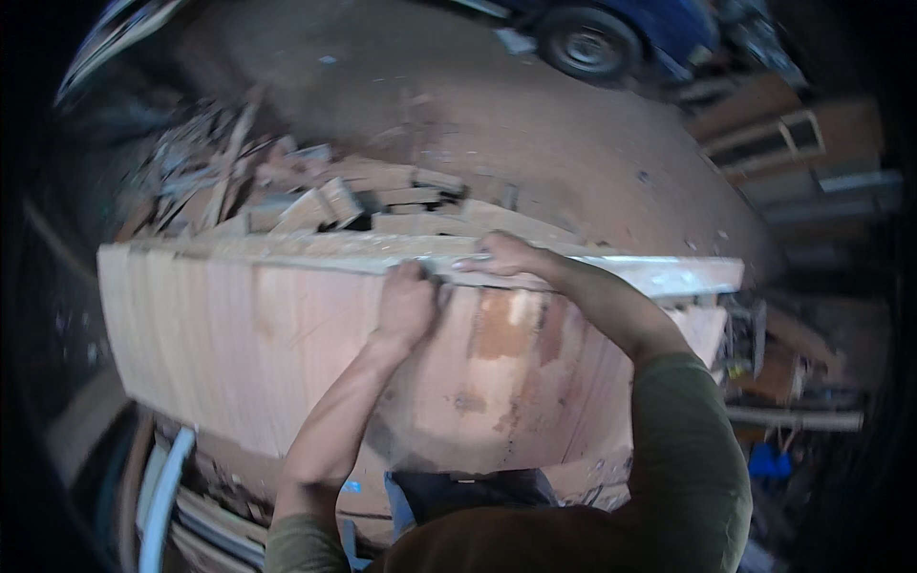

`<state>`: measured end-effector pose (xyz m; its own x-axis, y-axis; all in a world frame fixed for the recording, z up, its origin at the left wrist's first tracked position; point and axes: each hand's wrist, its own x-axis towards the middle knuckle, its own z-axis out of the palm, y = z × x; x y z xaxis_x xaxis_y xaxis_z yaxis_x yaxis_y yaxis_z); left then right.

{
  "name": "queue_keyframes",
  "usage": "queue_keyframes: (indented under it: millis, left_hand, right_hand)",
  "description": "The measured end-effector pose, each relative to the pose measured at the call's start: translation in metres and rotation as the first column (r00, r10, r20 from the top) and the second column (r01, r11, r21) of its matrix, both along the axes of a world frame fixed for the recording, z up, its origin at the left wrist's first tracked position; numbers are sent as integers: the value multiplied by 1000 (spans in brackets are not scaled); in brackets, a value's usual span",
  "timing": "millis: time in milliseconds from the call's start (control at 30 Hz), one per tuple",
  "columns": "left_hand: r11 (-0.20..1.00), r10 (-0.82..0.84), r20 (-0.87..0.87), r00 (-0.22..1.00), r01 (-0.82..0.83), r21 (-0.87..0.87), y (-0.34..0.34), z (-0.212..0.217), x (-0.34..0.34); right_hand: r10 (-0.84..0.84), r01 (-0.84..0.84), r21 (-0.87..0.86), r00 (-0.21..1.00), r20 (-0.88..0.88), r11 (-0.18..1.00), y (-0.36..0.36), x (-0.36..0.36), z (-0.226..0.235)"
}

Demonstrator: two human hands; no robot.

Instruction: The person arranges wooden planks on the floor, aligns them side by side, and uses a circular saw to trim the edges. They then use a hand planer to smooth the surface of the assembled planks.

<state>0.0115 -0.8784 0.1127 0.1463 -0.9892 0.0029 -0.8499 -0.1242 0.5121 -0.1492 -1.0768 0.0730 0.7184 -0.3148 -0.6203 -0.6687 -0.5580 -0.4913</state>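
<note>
A wide panel of pale wooden boards (315, 325) lies in front of me, with brown stained patches right of its middle. A long light wooden strip (325, 262) runs along its far edge. My left hand (411, 291) is closed at the strip near the middle, knuckles up, its fingertips hidden. Just to its right, my right hand (506, 256) reaches over the same strip from the far side, with fingers bent around it and pointing left. Both hands are somewhat blurred, so the exact grip is hard to see.
Behind the panel lies a heap of wood offcuts (330, 202). A blue vehicle's wheel (588, 44) stands at the far right. More boards (793, 143) are stacked on the right, above a small blue object (770, 461). Long planks (164, 497) lie at the near left.
</note>
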Motion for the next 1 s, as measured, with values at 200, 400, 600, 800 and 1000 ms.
queue_keyframes:
  millis: [200, 400, 600, 800, 1000]
  left_hand:
    - [994, -26, -22, 999, 28, 105, -13, 20, 0]
    - [990, -80, 7, 997, 79, 114, -16, 22, -3]
    - [990, -69, 14, 997, 67, 128, -14, 24, 0]
    - [987, -102, 22, 995, 98, 130, -19, 32, -6]
    - [987, -95, 37, 995, 89, 130, -20, 32, -6]
  right_hand:
    - [-13, 21, 130, 998, -65, 991, 6, -6, 2]
    - [-14, 14, 184, 1000, 0, 983, 10, -15, -2]
    - [-40, 76, 266, 990, -137, 961, 18, -8, -13]
    - [-241, 231, 248, 971, 9, 941, 32, -25, -96]
    - [-36, 37, 253, 999, -10, 967, 22, -16, -78]
